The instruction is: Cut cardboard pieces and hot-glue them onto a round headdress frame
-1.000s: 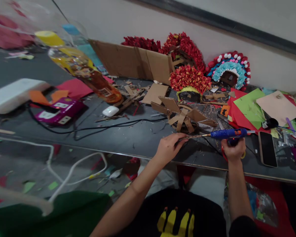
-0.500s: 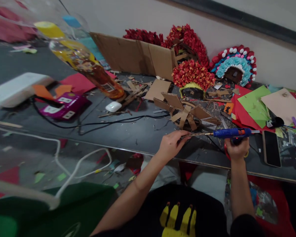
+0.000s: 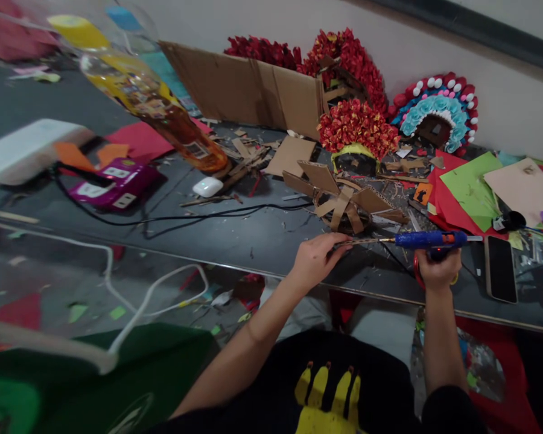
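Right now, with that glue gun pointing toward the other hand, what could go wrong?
The right hand holds the glue gun with its tip toward the left hand, whose fingers pinch a thin strip. If the tip is hot, a slip might burn them.
The phone lies beside the right hand, near the front edge of the table, so a bump could perhaps knock it off.

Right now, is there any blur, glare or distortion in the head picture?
Head view: dim light, soft sheen on the dark grey tabletop; head view: the white tubular frame looks blurred; head view: the yellow-capped plastic bottle looks stretched, probably by the lens; head view: the blue glue gun is fairly clear.
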A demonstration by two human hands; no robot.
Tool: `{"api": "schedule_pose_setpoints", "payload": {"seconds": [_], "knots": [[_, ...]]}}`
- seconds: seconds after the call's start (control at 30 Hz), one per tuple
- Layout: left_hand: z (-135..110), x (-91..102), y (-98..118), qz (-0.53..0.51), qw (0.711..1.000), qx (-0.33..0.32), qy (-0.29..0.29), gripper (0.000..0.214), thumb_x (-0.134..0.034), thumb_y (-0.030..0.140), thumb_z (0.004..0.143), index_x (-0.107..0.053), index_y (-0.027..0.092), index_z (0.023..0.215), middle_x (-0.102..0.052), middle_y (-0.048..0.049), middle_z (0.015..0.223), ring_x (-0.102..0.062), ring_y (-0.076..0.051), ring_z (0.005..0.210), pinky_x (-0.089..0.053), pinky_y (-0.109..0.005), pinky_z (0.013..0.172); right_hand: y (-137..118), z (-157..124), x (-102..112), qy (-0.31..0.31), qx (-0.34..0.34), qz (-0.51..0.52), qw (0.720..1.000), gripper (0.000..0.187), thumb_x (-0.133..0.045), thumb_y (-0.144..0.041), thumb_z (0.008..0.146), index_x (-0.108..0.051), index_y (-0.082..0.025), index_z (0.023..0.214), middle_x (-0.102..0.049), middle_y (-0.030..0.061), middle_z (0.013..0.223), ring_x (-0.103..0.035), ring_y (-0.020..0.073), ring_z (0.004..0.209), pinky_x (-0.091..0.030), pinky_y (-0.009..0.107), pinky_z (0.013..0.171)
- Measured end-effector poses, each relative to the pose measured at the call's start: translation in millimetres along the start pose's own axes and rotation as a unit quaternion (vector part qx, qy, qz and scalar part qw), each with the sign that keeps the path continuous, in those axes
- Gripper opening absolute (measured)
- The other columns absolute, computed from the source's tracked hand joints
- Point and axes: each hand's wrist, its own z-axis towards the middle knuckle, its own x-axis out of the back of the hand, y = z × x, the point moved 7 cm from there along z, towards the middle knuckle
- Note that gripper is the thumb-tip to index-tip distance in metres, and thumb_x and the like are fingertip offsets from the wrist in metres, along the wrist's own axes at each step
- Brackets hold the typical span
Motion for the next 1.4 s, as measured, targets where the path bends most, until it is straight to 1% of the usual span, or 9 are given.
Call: {"api": "schedule_pose_setpoints", "payload": {"seconds": [0.07, 0.2, 0.27, 0.47, 0.6, 0.77, 0.9, 1.13, 1.4], "knots": [[0, 0.0, 0, -0.002, 1.000, 0.003, -0.002, 0.017, -0.051, 0.031, 0.090, -0.061, 0.017, 0.093, -0.073, -0.0045, 0.085, -0.069, -0.014, 0.077, -0.053, -0.022, 0.070, 3, -2, -1, -0.008, -0.013, 0.005, 1.000, 0.058, -0.058, -0.057, 0.072, -0.052, -0.011, 0.107, -0.061, 0.0116, 0.080, -0.063, 0.0253, 0.069, -0.049, 0.034, 0.060], [0, -0.2, -2, -0.008, 1.000, 0.013, -0.005, 0.018, -0.051, 0.032, 0.090, -0.062, 0.017, 0.094, -0.073, -0.0049, 0.085, -0.069, -0.014, 0.077, -0.054, -0.023, 0.070, 17, -8, -8, -0.044, -0.075, 0.000, 0.996, 0.064, -0.057, -0.063, 0.069, -0.052, -0.011, 0.106, -0.060, 0.0128, 0.080, -0.063, 0.0280, 0.073, -0.048, 0.036, 0.062], [-1, -0.4, -3, -0.012, 1.000, 0.019, -0.007, 0.019, -0.051, 0.032, 0.090, -0.062, 0.017, 0.093, -0.073, -0.0048, 0.085, -0.069, -0.014, 0.077, -0.054, -0.023, 0.071, 20, -11, -10, -0.053, -0.088, 0.008, 0.995, 0.065, -0.056, -0.063, 0.069, -0.051, -0.010, 0.107, -0.060, 0.0132, 0.080, -0.062, 0.0287, 0.074, -0.048, 0.037, 0.062], [-1, 1.1, -2, -0.015, 1.000, 0.010, 0.004, 0.017, -0.052, 0.030, 0.090, -0.062, 0.017, 0.093, -0.073, -0.0045, 0.085, -0.069, -0.014, 0.078, -0.054, -0.022, 0.071, 20, -10, -7, -0.037, -0.095, -0.007, 0.995, 0.066, -0.053, -0.069, 0.068, -0.054, -0.011, 0.099, -0.060, 0.0111, 0.075, -0.063, 0.0267, 0.068, -0.048, 0.035, 0.058], [0, 1.4, -3, -0.016, 1.000, 0.014, 0.003, 0.018, -0.051, 0.030, 0.090, -0.062, 0.016, 0.093, -0.073, -0.0049, 0.085, -0.069, -0.014, 0.078, -0.054, -0.022, 0.071, 18, -9, -6, -0.026, -0.073, -0.002, 0.997, 0.068, -0.054, -0.069, 0.068, -0.054, -0.010, 0.101, -0.061, 0.0119, 0.076, -0.063, 0.0270, 0.068, -0.048, 0.035, 0.058], [1, 3.3, -1, -0.014, 1.000, 0.013, 0.011, 0.018, -0.051, 0.031, 0.090, -0.061, 0.016, 0.091, -0.073, -0.0049, 0.084, -0.069, -0.014, 0.076, -0.054, -0.022, 0.069, 22, -9, -6, -0.027, -0.093, -0.013, 0.995, 0.069, -0.052, -0.072, 0.068, -0.055, -0.011, 0.101, -0.061, 0.0111, 0.075, -0.064, 0.0269, 0.068, -0.048, 0.035, 0.059], [0, 3.7, -1, -0.015, 1.000, 0.016, 0.013, 0.018, -0.052, 0.031, 0.090, -0.062, 0.016, 0.091, -0.073, -0.0050, 0.083, -0.069, -0.014, 0.076, -0.054, -0.022, 0.070, 19, -8, -7, -0.028, -0.078, -0.001, 0.997, 0.065, -0.054, -0.067, 0.070, -0.055, -0.010, 0.103, -0.061, 0.0114, 0.076, -0.064, 0.0269, 0.070, -0.048, 0.035, 0.060], [-2, 1.6, -5, -0.027, 0.999, 0.033, 0.005, 0.019, -0.052, 0.032, 0.090, -0.063, 0.017, 0.091, -0.073, -0.0052, 0.085, -0.069, -0.015, 0.077, -0.054, -0.024, 0.071, 22, -9, -9, -0.043, -0.101, 0.005, 0.994, 0.064, -0.053, -0.067, 0.071, -0.054, -0.013, 0.105, -0.061, 0.0110, 0.078, -0.064, 0.0268, 0.071, -0.048, 0.036, 0.060], [-1, 2.9, -4, -0.037, 0.999, 0.028, 0.015, 0.014, -0.055, 0.028, 0.088, -0.062, 0.017, 0.092, -0.073, -0.0046, 0.085, -0.069, -0.015, 0.078, -0.054, -0.023, 0.072, 19, -7, -6, -0.031, -0.076, -0.005, 0.997, 0.065, -0.053, -0.066, 0.071, -0.055, -0.011, 0.104, -0.061, 0.0125, 0.079, -0.063, 0.0275, 0.072, -0.048, 0.036, 0.061]]}}
